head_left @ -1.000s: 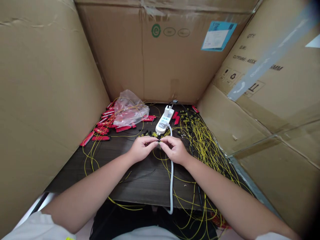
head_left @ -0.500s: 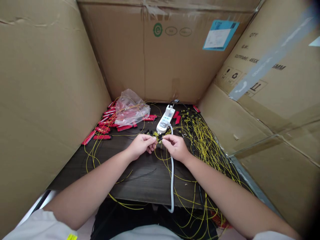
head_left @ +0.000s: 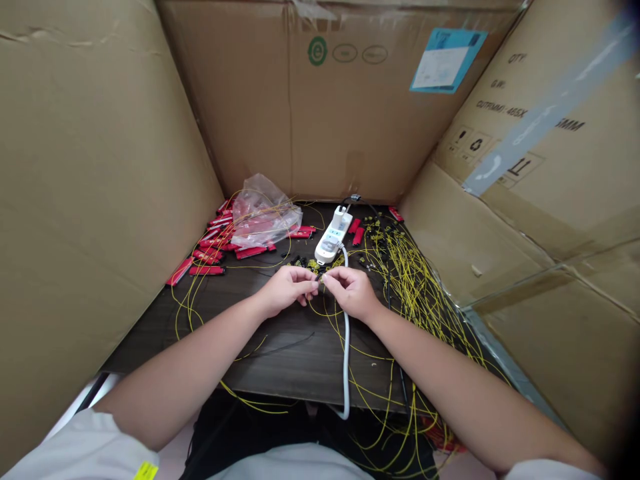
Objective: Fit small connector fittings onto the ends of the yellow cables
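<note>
My left hand (head_left: pixel 287 291) and my right hand (head_left: pixel 354 292) meet fingertip to fingertip over the middle of the dark table (head_left: pixel 280 363). Both are closed in a pinch. Between them is something tiny, mostly covered by the fingers and too small to name. A thin yellow wire (head_left: pixel 320 313) loops down just below the fingertips. Right behind the hands lie small black and yellow pieces (head_left: pixel 300 262) and a white power strip (head_left: pixel 334 235) with plugs in it. Its thick white cord (head_left: pixel 346 360) passes beside my right hand.
A large bundle of yellow wires (head_left: pixel 420 287) spreads on the right and hangs over the front edge. Red packs (head_left: pixel 207 270) and a clear plastic bag (head_left: pixel 267 217) lie at the back left. Cardboard walls (head_left: pixel 250 113) enclose the table on three sides.
The fingertips have come slightly closer together, and the left fingers have shifted a little. Otherwise the view has only moved slightly.
</note>
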Motion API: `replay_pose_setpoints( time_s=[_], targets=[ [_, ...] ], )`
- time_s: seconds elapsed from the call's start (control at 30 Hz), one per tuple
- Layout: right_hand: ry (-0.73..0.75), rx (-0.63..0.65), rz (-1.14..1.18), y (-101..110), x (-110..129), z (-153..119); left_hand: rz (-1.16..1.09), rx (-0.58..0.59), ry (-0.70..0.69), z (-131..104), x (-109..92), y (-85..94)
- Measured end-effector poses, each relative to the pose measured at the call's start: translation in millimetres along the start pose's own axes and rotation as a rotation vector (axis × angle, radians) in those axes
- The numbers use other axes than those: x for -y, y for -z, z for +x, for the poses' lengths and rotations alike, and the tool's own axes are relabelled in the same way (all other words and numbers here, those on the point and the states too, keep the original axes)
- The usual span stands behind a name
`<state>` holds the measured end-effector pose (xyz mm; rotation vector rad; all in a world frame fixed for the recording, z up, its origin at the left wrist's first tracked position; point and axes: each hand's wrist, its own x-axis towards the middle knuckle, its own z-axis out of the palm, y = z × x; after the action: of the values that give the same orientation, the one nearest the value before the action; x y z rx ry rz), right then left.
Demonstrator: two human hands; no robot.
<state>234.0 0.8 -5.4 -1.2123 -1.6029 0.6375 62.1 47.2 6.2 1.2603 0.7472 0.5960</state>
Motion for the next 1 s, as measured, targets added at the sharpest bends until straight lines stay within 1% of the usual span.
replay_pose_setpoints(
  time_s=[0.1, 0.17, 0.3, 0.37, 0.67, 0.83, 1.0],
  targets=[
    [0.011, -0.026, -0.009, -0.9, 1.2, -0.6, 0.022, 0.029, -0.018, -0.9, -0.4, -0.5],
    [0.049, -0.051, -0.045, -1.3, 2.0, -1.2, 0.041, 0.036, -0.030, -1.3, -0.5, -1.4],
    [0.156, -0.082, -0.130, -1.9, 2.8, -2.5, 0.077, -0.020, -0.049, -1.0, 0.0, -4.0],
    [0.177, -0.091, -0.156, -2.1, 3.0, -2.9, 0.093, -0.039, -0.060, -0.5, 0.7, -4.8],
    [0.188, -0.081, -0.169, 0.1, 2.7, -2.3, 0.208, -0.012, -0.072, 0.2, 0.9, -4.9],
    [0.157, -0.081, -0.154, 0.7, 3.2, -2.1, 0.215, 0.013, -0.070, -0.7, -0.7, -4.8],
    [0.157, -0.091, -0.145, 0.9, 3.4, -1.9, 0.208, 0.012, -0.072, -0.6, -0.3, -4.1]
  ],
)
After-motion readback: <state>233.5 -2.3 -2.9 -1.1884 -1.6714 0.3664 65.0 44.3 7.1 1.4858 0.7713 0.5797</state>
